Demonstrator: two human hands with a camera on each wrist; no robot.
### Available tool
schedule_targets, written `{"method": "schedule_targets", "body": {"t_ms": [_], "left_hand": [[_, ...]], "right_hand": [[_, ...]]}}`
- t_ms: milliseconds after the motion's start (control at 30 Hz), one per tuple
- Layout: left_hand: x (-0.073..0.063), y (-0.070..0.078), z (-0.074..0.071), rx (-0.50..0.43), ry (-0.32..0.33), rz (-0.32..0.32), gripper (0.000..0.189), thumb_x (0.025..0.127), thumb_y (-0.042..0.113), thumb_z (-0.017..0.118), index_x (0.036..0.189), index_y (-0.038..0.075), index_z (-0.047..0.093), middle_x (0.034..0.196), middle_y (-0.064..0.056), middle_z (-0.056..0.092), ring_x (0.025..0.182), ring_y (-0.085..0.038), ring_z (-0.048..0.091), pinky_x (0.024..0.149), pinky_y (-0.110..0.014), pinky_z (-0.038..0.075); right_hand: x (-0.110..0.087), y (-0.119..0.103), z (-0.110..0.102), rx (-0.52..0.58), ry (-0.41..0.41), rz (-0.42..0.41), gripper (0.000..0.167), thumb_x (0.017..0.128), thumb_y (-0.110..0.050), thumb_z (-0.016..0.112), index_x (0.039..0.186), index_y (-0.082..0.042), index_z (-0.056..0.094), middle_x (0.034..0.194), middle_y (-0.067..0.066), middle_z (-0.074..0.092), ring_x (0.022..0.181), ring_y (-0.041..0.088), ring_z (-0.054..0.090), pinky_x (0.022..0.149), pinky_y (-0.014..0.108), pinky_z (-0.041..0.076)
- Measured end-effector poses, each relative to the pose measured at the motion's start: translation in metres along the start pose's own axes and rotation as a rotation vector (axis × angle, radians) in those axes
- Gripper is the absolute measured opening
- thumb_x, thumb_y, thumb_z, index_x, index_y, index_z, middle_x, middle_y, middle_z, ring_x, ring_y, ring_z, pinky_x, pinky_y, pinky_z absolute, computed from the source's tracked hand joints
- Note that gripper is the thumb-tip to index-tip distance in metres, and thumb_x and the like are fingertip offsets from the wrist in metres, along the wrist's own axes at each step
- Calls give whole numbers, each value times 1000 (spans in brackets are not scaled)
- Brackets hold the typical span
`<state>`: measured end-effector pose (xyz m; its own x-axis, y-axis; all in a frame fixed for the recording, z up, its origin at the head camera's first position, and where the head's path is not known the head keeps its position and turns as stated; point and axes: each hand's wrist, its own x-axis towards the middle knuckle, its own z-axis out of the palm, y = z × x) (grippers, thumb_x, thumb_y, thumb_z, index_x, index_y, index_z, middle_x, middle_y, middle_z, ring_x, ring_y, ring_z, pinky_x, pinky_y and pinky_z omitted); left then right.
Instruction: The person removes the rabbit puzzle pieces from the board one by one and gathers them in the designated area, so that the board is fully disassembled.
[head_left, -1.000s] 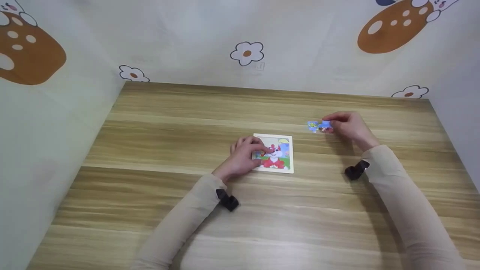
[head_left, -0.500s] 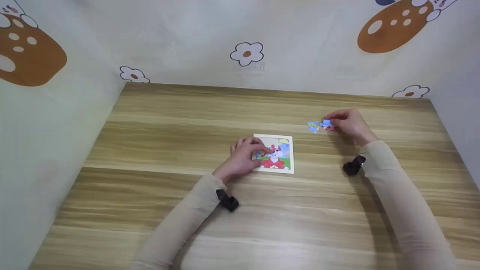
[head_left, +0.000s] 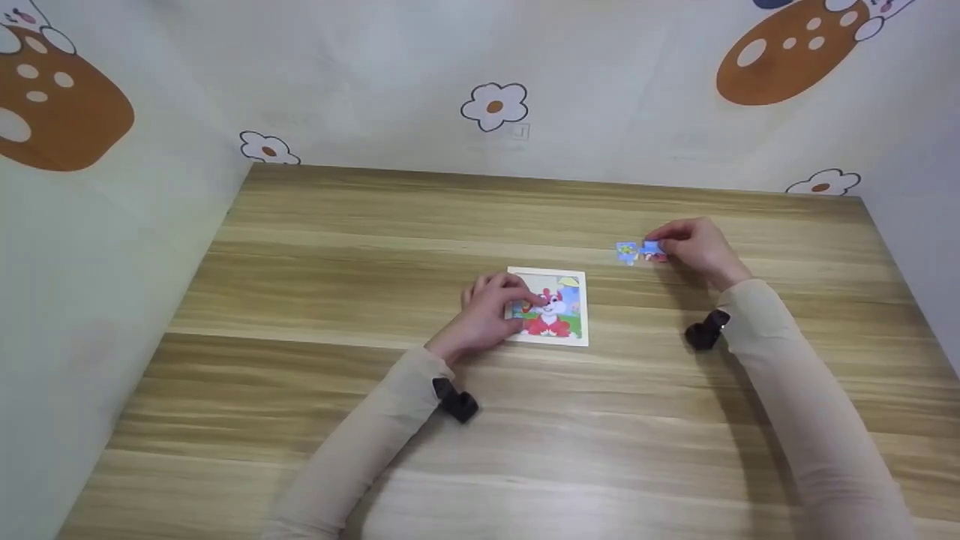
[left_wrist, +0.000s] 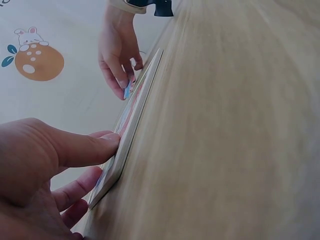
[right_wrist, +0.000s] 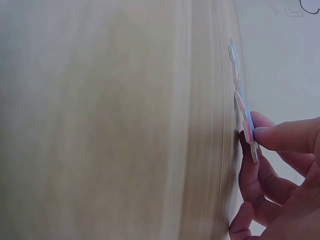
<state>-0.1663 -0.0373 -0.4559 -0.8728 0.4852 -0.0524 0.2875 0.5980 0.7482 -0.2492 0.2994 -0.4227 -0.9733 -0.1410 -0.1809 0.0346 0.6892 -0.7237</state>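
Observation:
A square picture puzzle board (head_left: 583, 315) with a pale frame and a red-and-white cartoon animal lies mid-table. My left hand (head_left: 486, 311) rests on its left side, thumb and index finger lying over the picture and part of it hidden beneath. In the left wrist view the thumb presses on the board (left_wrist: 131, 131) near its edge. Farther right and back, my right hand (head_left: 701, 251) pinches a blue-and-red puzzle piece (head_left: 651, 246) between thumb and fingers. The right wrist view shows this puzzle piece (right_wrist: 246, 114) tilted, close to the table. Beside it lies another blue puzzle piece (head_left: 625, 251) with a yellow-green pattern.
The wood-grain table (head_left: 360, 255) meets a pale wall (head_left: 360, 82) printed with flowers and orange shapes at the back. Side walls stand at left and right. A black wrist camera (head_left: 457, 401) is strapped on the left sleeve, another black camera (head_left: 706, 330) on the right.
My right wrist and forearm have shifted slightly up and left. The pinched puzzle piece has turned a little beside the other piece. The left hand and board stay put.

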Motion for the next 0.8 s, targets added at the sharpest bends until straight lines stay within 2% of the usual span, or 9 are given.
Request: {"method": "schedule_targets", "body": {"t_ms": [233,400,633,800], "left_hand": [[0,-1,1,-8,5,10,36,84,6,69,116,19,71,128,-2,47,129,-28,24,105,-50,6],[0,-1,1,-12,11,25,35,84,5,69,116,19,71,126,-2,47,125,-28,27,103,-50,9],[-1,-2,0,-3,6,21,34,85,7,69,116,21,71,126,-1,47,125,-27,27,103,-50,9],[-1,-1,0,-7,7,14,34,84,7,69,116,20,71,127,-2,47,126,-28,26,104,-50,8]], "right_hand": [[1,1,1,-23,3,-25,23,93,-1,56,112,6,68,114,22,63,91,17,51,72,19,40],[1,1,2,-7,0,-28,23,92,-1,56,111,7,67,112,21,63,88,14,51,71,18,40],[0,2,2,-14,-3,-33,24,92,-2,56,111,6,67,116,23,62,95,17,52,81,25,38],[0,2,2,-5,-4,-35,23,92,-2,57,112,7,66,115,22,63,94,18,54,80,24,39]]}}
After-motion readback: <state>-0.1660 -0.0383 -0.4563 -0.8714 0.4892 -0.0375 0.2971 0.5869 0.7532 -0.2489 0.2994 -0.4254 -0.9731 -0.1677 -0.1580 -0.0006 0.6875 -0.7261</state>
